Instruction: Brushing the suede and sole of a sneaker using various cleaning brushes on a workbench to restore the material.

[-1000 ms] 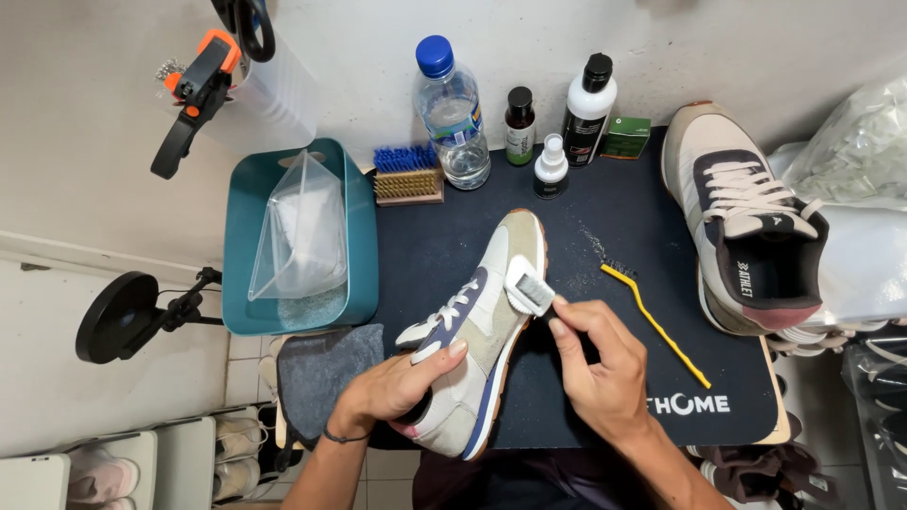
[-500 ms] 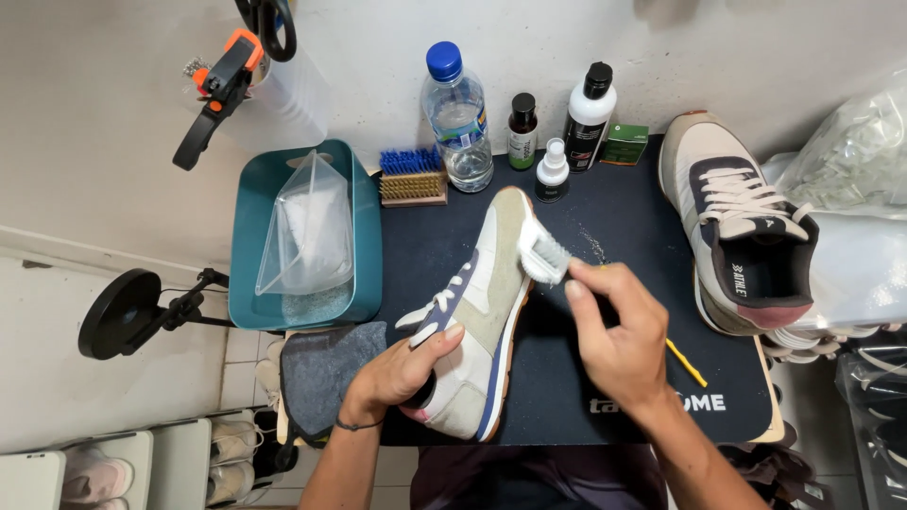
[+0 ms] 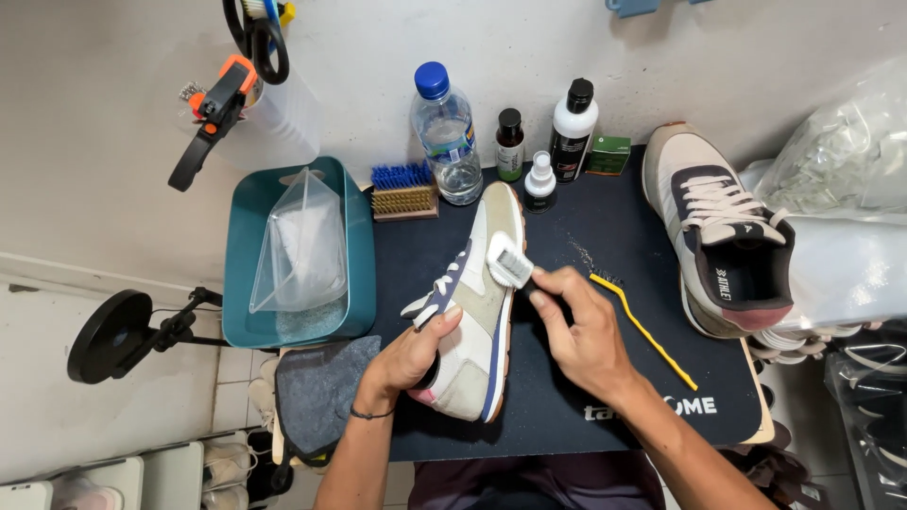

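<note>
Your left hand [image 3: 416,354] grips the cream sneaker [image 3: 477,302] at mid-counter, fingers wrapped round its heel; your right hand [image 3: 581,326] pinches a small white brush [image 3: 510,263] against its side panel. Scrubbing looks midway: the second sneaker [image 3: 723,241], far right, lies untouched.

The left hand [image 3: 416,354] covers the heel opening of the cream sneaker [image 3: 477,302], whose far side is turned away. The brush [image 3: 510,264] handle disappears inside the right hand [image 3: 586,331]. At the desk's right edge, the clear bag [image 3: 841,161] is cut off by the frame. The mat's [image 3: 586,227] near edge lettering is partly covered by the right forearm.
</note>
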